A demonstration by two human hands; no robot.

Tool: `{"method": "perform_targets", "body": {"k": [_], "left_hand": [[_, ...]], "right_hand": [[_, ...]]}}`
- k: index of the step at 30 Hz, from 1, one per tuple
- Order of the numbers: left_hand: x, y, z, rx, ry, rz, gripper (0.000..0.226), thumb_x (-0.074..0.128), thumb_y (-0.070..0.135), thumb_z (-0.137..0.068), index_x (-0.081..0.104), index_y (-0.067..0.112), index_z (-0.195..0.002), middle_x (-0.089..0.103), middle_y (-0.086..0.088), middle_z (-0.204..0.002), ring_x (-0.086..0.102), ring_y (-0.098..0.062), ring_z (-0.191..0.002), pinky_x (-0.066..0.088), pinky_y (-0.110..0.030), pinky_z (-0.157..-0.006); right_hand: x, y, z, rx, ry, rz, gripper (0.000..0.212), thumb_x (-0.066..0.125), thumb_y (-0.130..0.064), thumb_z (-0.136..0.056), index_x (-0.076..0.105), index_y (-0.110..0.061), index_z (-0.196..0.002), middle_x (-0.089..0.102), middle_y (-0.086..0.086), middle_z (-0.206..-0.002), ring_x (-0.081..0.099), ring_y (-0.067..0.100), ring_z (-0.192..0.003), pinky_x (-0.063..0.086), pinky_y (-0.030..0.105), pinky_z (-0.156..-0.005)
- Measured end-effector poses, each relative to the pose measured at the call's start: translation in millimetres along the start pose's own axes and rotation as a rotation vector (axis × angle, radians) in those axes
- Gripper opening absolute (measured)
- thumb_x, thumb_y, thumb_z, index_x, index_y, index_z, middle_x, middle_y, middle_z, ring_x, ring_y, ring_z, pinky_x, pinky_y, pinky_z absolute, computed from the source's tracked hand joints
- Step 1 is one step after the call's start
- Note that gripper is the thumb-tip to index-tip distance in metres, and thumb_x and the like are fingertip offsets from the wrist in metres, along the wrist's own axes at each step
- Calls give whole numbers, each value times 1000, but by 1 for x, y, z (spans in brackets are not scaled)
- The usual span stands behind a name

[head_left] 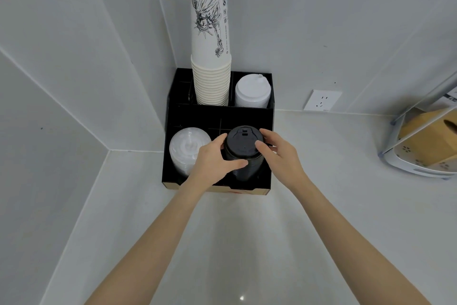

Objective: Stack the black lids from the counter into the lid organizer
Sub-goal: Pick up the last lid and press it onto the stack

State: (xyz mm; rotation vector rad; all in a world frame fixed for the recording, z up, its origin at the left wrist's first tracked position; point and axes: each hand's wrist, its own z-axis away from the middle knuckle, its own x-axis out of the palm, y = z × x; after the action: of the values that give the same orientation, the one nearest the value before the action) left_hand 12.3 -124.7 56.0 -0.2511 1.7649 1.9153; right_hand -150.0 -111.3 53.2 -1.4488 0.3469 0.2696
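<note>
- The lid organizer point(268, 116), a black box with open compartments, stands in the far corner of the white worktop point(321, 193), backed against the 2 walls that meet there.
- The stack of black lids point(241, 154) sits in the organizer's front right compartment, upright, its top lid facing up and rising above the front rim.
- The left hand point(212, 161) is closed around the left side of that stack: the thumb lies across the front of it below the top lid, and the fingers curl round the far left edge.
- The right hand point(277, 154) grips the right side of the top lid, its fingertips resting on the lid's rim; the 2 hands are apart, 1 on each side of the stack.
- In the front left compartment, just beside the black lids, is a stack of clear lids point(189, 149), partly covered by the left hand.
- In the back row, a tall stack of white paper cups point(211, 77) stands upside down in the middle compartment, the top cup printed with a black line drawing.
- The back right compartment holds a stack of white lids point(252, 92) with a raised spout.
- A white wall socket point(322, 100) sits on the right wall just above the worktop.
- At the right edge of the worktop is a white rack point(418, 168) with a brown object in it; I cannot tell what that is.
</note>
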Motion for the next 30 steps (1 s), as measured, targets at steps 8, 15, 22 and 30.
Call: {"method": "perform_targets", "body": {"k": [8, 15, 22, 30], "left_hand": [[4, 5, -1, 73, 24, -49, 59, 76, 17, -67, 50, 17, -119, 64, -5, -114, 54, -15, -104, 39, -21, -85], [9, 3, 0, 75, 54, -73, 62, 76, 16, -66, 49, 15, -122, 62, -7, -118, 53, -19, -110, 37, -22, -87], [11, -9, -3, 28, 55, -82, 71, 78, 25, -63, 45, 18, -126, 55, -10, -124, 52, -20, -112, 42, -28, -94], [7, -5, 1, 39, 36, -58, 64, 77, 19, -65, 46, 15, -121, 60, -5, -120, 52, -12, -105, 37, -20, -88]], "right_hand": [[-2, 2, 2, 37, 50, -22, 35, 53, -13, -87, 53, -17, -121, 62, -1, -116, 57, 14, -105, 44, 25, -94], [0, 6, 4, 66, 43, -9, 36, 52, -14, -88, 51, -16, -123, 57, -6, -110, 52, 9, -104, 41, 23, -93], [2, 6, 3, 64, 33, 6, 34, 53, -16, -88, 52, -18, -122, 59, -6, -111, 53, 8, -103, 43, 25, -94], [-1, 2, 0, 58, 42, 25, 36, 56, -19, -85, 53, -16, -121, 61, 1, -121, 54, 12, -107, 42, 18, -81]]}}
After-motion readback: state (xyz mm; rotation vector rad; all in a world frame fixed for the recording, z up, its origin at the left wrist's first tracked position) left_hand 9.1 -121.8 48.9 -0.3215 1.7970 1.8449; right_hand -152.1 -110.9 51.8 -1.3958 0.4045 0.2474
